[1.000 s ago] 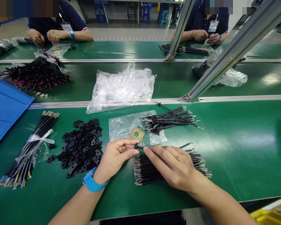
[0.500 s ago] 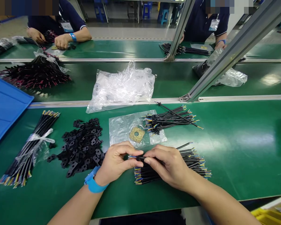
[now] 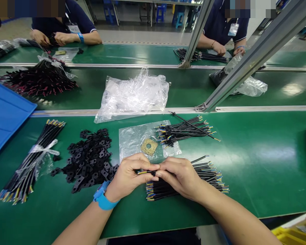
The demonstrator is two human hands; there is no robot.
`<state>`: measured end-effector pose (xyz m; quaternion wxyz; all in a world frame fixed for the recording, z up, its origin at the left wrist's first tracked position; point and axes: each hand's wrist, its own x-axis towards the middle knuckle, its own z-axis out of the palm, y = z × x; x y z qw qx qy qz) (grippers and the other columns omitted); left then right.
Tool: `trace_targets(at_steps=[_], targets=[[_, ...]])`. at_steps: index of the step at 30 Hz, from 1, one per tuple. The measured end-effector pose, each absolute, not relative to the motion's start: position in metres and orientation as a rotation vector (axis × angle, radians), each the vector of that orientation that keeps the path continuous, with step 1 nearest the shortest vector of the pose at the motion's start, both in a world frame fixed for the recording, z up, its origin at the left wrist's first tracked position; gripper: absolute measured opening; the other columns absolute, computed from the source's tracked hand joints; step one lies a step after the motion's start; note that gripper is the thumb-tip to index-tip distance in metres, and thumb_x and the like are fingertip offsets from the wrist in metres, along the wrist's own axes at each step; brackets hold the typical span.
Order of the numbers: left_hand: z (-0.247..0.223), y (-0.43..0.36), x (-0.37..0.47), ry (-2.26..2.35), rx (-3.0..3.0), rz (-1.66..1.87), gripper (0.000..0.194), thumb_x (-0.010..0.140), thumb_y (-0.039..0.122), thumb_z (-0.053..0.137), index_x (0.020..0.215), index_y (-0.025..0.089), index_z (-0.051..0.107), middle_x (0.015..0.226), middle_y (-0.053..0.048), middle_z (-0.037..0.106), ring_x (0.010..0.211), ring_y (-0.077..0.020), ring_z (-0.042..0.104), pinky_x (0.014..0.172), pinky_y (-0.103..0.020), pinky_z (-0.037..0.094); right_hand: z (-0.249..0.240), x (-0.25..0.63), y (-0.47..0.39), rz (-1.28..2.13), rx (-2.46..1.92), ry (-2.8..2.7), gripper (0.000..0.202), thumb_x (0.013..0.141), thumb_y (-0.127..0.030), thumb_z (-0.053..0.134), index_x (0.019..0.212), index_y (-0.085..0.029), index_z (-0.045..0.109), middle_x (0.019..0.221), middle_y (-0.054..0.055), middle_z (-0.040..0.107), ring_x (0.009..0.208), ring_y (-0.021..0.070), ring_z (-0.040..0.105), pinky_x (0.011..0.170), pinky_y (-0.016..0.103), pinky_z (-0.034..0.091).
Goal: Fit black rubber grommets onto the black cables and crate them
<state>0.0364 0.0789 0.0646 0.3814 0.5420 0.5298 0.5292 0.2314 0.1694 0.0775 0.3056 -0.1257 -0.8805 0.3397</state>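
Note:
Thumb and fingers of my left hand pinch a small black plastic piece at the end of a black cable. Stripped coloured wire ends of that cable stick out to the left inside the hand. My right hand is closed on the cable just right of the piece, and its fingertips meet the left ones. Beneath the right hand lies a row of similar black cables. Left of my hands is a heap of black plastic pieces. A stack of cables with black pieces on them lies beyond.
A clear bag carries a yellowish sponge. A tied cable bundle and a blue bin are at left. Crumpled plastic bags lie beyond the rail. A metal post slants at right. Two co-workers sit opposite.
My right fingers have moved slightly left, up against my left fingertips, and the black piece has shifted a little right. Across the bench, both co-workers' hands have moved.

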Motion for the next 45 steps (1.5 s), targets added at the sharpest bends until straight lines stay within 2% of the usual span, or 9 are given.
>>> trace_targets(at_steps=[4,6,12,20,24,29,31,38,45], targets=[[0.064,0.076,0.028,1.377,1.276,1.442,0.063,0.062,0.031,0.099,0.122,0.034,0.079,0.091,-0.005,0.075,0.073,-0.0178,0.068,0.073,-0.030,0.059,0.081,0.240,0.186,0.481,-0.327,-2.353,0.023,0.108,-0.028,0.054,0.101,-0.016,0.072,0.082,0.005,0.075,0.074,0.0140,0.069,0.068,0.025,0.057],[0.067,0.076,0.022,1.412,1.139,1.588,0.072,0.061,0.031,0.099,0.129,0.033,0.075,0.096,-0.004,0.075,0.073,-0.0169,0.068,0.075,-0.031,0.060,0.087,0.248,0.204,0.356,-0.431,-2.329,0.019,0.106,-0.023,0.055,0.110,-0.018,0.073,0.091,0.007,0.077,0.084,0.0169,0.072,0.077,0.030,0.060],[0.075,0.078,0.013,1.594,0.975,1.797,0.053,0.066,0.034,0.095,0.114,0.025,0.076,0.087,-0.002,0.071,0.066,-0.0137,0.063,0.066,-0.026,0.058,0.093,0.258,0.270,0.415,-0.707,-2.303,0.029,0.105,-0.021,0.052,0.124,-0.024,0.074,0.107,0.007,0.076,0.099,0.0206,0.072,0.092,0.040,0.059],[0.064,0.075,0.012,1.600,1.042,1.697,0.046,0.072,0.036,0.092,0.114,0.027,0.078,0.088,-0.001,0.070,0.069,-0.0137,0.062,0.066,-0.024,0.056,0.078,0.237,0.310,0.597,-0.718,-2.623,0.027,0.100,-0.015,0.060,0.118,-0.023,0.078,0.111,0.006,0.078,0.103,0.0172,0.072,0.097,0.033,0.057],[0.062,0.076,0.010,1.625,1.039,1.655,0.042,0.072,0.038,0.092,0.111,0.026,0.080,0.088,-0.002,0.071,0.071,-0.0148,0.063,0.068,-0.025,0.055,0.078,0.244,0.329,0.502,-0.968,-2.622,0.027,0.103,-0.021,0.056,0.121,-0.018,0.076,0.119,0.012,0.077,0.110,0.0222,0.072,0.101,0.038,0.054],[0.068,0.079,0.010,1.666,1.018,1.628,0.042,0.069,0.043,0.092,0.104,0.023,0.081,0.084,-0.004,0.072,0.069,-0.0163,0.063,0.067,-0.027,0.056,0.071,0.244,0.360,0.411,-1.258,-2.620,0.013,0.092,-0.018,0.072,0.100,-0.016,0.081,0.100,0.013,0.080,0.094,0.0267,0.075,0.091,0.038,0.056],[0.070,0.079,0.009,1.689,1.018,1.622,0.042,0.069,0.044,0.091,0.104,0.023,0.080,0.084,-0.004,0.072,0.069,-0.0170,0.064,0.067,-0.028,0.056,0.070,0.240,0.363,0.421,-1.238,-2.657,0.011,0.089,-0.014,0.072,0.096,-0.017,0.081,0.096,0.011,0.081,0.094,0.0259,0.075,0.091,0.036,0.055],[0.068,0.079,0.007,1.777,1.059,1.599,0.047,0.070,0.054,0.087,0.104,0.023,0.080,0.083,-0.004,0.073,0.069,-0.0182,0.065,0.067,-0.031,0.059,0.072,0.238,0.352,0.526,-0.976,-2.766,0.020,0.097,-0.018,0.064,0.108,-0.024,0.080,0.111,0.006,0.080,0.104,0.0221,0.073,0.097,0.034,0.053],[0.065,0.081,0.005,1.785,1.119,1.622,0.049,0.072,0.059,0.085,0.103,0.022,0.080,0.082,-0.005,0.073,0.069,-0.0169,0.066,0.067,-0.030,0.058,0.064,0.233,0.357,0.550,-0.899,-2.814,0.019,0.094,-0.019,0.065,0.106,-0.022,0.080,0.106,0.008,0.080,0.100,0.0251,0.073,0.095,0.038,0.055]])
